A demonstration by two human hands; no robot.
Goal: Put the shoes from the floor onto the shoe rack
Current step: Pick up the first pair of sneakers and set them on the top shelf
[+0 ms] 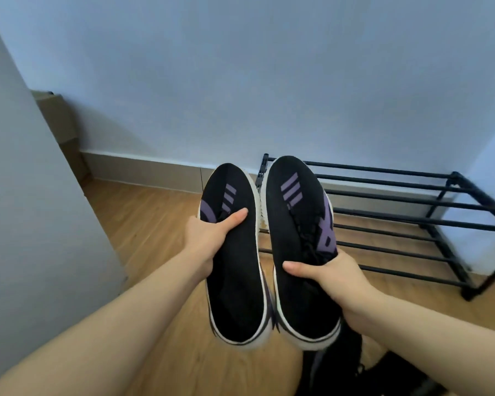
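Observation:
I hold a pair of black knit sneakers with purple stripes and white soles in the air, toes pointing away from me. My left hand [209,235] grips the left sneaker [235,270] at its middle, thumb across the top. My right hand [326,275] grips the right sneaker [300,230] from its right side, thumb on the upper. The black metal shoe rack [412,212] stands against the wall, just beyond and to the right of the shoes. Its bars carry nothing that I can see.
Wooden floor [155,224] runs below, with a beige skirting board along the blue wall [240,81]. A white wall panel [26,195] closes the left side. A cardboard box [60,118] stands in the far left corner. Dark items [340,367] lie on the floor under my right forearm.

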